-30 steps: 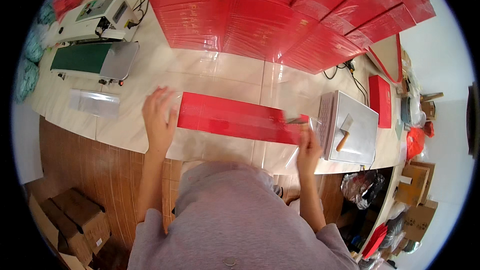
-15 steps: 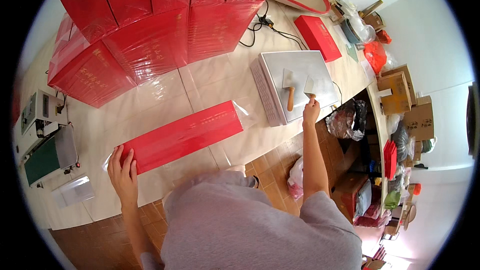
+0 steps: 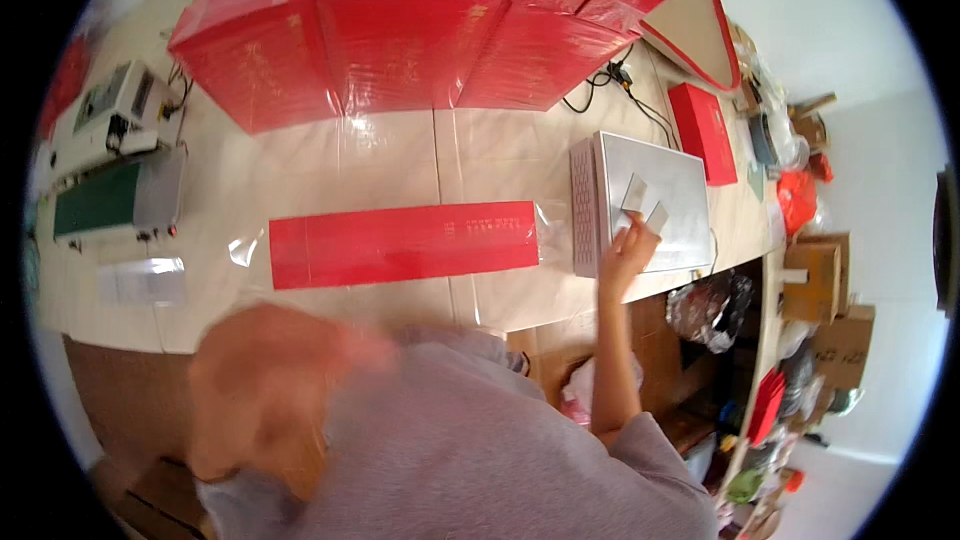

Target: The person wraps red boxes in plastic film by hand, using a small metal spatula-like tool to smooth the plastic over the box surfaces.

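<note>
My right hand [image 3: 626,258] is closed at the handle end of the two flat metal scrapers on the silver hot plate [image 3: 678,175]. It grips at least one handle, and the fingers hide how much of the other it touches. One scraper blade [image 3: 637,192] and the other blade [image 3: 656,216] lie close together on the plate's top. A long red box [image 3: 405,248] in clear film lies on the table left of the plate, loose film sticking out at its ends. My left hand [image 3: 290,360] is a blur in front of the table, near my body and apart from the box.
Film-wrapped red boxes [image 3: 400,55] stand stacked at the back. Left are a white machine [image 3: 105,120], a green-topped unit [image 3: 100,202] and a clear plastic sheet [image 3: 150,281]. Right, another red box [image 3: 705,135] lies near black cables [image 3: 650,105]; cardboard boxes [image 3: 812,280] are piled beyond.
My left hand has left the red box's left end and swung back toward my body. My right hand has shifted toward the left scraper, and the blades now lie closer together. The view has turned.
</note>
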A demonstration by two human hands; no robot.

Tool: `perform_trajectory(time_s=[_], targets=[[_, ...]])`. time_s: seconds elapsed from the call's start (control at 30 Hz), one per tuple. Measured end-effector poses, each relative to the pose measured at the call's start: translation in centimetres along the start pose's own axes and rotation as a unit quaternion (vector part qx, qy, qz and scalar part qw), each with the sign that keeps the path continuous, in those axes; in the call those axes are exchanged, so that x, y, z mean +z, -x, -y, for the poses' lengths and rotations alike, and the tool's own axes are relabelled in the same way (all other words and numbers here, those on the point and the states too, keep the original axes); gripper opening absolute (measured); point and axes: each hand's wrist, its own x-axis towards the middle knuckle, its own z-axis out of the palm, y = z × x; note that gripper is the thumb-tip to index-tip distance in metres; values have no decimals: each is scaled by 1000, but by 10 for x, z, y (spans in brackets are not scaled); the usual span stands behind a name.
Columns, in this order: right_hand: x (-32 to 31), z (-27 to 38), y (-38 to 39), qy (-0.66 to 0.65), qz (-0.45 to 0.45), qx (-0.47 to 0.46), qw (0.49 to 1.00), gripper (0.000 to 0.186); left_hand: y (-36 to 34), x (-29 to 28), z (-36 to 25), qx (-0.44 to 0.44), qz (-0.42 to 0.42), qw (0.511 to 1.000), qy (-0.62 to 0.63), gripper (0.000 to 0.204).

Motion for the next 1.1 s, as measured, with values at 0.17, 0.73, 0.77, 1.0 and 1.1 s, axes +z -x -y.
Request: perform_trajectory(time_s=[0.17, 0.73, 0.77, 1.0, 1.1], targets=[[35, 89, 12, -107, 63, -5, 992, 28, -51, 49, -54, 225, 322, 919, -22, 17], [38, 132, 5, -37, 89, -24, 995, 32, -45, 95, -66, 260, 329, 906, -58, 18], [38, 132, 1, -45, 85, -23, 995, 31, -47, 98, -68, 271, 326, 904, -59, 18], [42, 131, 8, -27, 86, -35, 995, 29, -61, 139, -96, 333, 319, 886, -38, 18], [44, 133, 5, -45, 72, -44, 995, 28, -68, 146, -104, 349, 315, 882, -29, 19]])
